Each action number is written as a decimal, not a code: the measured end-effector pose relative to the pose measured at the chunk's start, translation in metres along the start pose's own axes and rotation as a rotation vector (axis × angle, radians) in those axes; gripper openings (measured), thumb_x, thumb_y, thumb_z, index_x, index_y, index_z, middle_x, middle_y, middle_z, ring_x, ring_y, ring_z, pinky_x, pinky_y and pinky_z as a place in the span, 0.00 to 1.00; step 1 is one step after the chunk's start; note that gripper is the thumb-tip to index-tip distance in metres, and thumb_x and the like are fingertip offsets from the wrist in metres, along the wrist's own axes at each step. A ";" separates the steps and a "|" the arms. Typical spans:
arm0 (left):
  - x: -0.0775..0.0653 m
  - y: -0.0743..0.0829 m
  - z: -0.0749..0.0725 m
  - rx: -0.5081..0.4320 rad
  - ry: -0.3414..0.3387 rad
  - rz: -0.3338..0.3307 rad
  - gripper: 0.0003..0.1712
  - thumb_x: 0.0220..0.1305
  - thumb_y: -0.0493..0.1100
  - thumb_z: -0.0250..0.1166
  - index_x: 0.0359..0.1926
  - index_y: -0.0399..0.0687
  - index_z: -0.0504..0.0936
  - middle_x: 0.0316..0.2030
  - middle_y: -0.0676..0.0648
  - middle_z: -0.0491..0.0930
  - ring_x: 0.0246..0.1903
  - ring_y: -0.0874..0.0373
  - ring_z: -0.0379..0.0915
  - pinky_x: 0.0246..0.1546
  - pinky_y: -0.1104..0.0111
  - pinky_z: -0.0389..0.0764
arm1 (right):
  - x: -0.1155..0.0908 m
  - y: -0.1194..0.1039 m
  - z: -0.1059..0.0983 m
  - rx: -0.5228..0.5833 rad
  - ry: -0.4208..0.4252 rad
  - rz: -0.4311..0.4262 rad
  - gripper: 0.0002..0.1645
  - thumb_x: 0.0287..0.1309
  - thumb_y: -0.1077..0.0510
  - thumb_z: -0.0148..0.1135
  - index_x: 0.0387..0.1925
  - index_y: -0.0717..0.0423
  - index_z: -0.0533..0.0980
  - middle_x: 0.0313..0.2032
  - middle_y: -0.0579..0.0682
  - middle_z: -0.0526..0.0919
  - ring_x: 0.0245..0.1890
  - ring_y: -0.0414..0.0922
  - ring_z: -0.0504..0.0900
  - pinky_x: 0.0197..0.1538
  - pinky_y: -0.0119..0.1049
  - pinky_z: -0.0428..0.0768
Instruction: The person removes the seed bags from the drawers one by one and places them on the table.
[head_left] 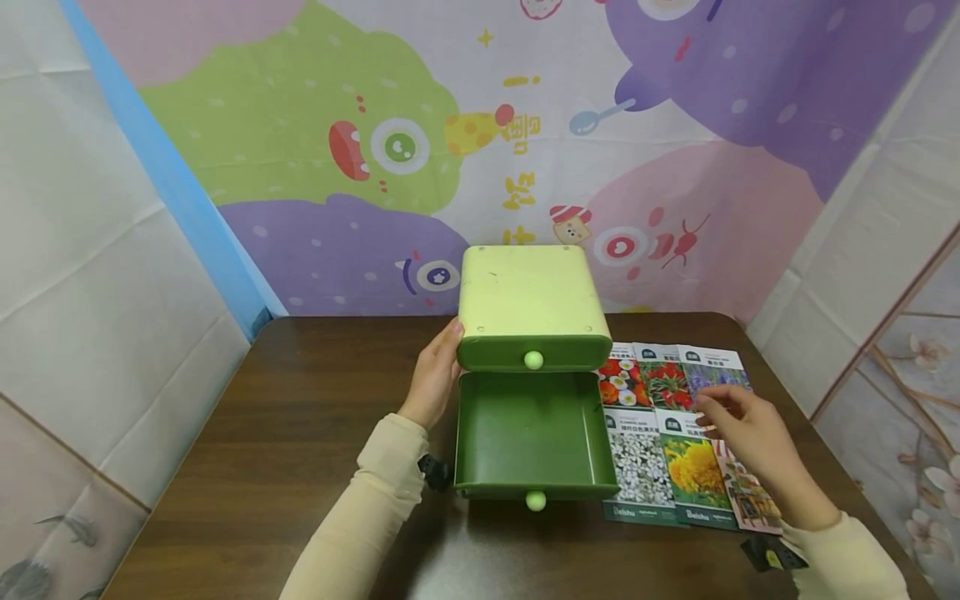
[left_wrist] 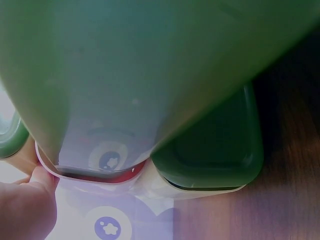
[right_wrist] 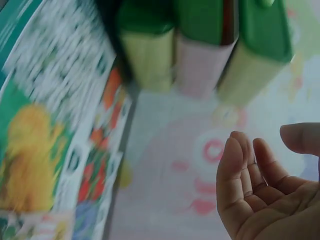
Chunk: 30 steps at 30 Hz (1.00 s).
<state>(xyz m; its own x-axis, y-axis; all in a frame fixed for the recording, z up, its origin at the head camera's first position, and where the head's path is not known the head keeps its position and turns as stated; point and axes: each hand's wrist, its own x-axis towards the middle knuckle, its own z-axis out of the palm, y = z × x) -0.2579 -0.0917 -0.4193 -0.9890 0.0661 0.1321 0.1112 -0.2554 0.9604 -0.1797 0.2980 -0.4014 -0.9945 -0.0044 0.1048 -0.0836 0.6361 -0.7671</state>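
A small drawer unit with a pale yellow-green top (head_left: 528, 292) and green drawer fronts stands upright on the table. One green drawer (head_left: 536, 433) below the top one is pulled out, its bare inside showing. My left hand (head_left: 435, 375) rests against the unit's left side, fingertips near the upper front corner. In the left wrist view its thumb (left_wrist: 42, 182) touches the casing by the pulled-out drawer; the other fingers are mostly hidden. My right hand (head_left: 750, 433) hovers over flower seed packets (head_left: 697, 475), fingers loosely bent, nothing between them in the right wrist view.
Several seed packets with flower pictures lie in two rows right of the unit, partly overlapping the drawer's edge in view. The brown table (head_left: 300, 442) extends to the left. A cartoon-printed cloth (head_left: 337, 108) hangs behind; pale panels (head_left: 97, 250) flank both sides.
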 end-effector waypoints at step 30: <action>0.001 -0.002 -0.001 -0.014 0.008 -0.014 0.36 0.74 0.56 0.52 0.74 0.41 0.59 0.74 0.47 0.58 0.70 0.53 0.60 0.71 0.58 0.64 | -0.045 -0.074 0.079 0.484 -0.658 -0.161 0.21 0.72 0.58 0.52 0.48 0.76 0.74 0.43 0.71 0.83 0.39 0.41 0.87 0.43 0.39 0.87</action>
<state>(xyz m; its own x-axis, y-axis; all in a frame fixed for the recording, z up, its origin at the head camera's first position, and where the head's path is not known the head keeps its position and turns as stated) -0.2589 -0.0918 -0.4208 -0.9912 0.0626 0.1167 0.0959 -0.2683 0.9585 -0.1334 0.1905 -0.3994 -0.7894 -0.6126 -0.0399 -0.0961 0.1874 -0.9776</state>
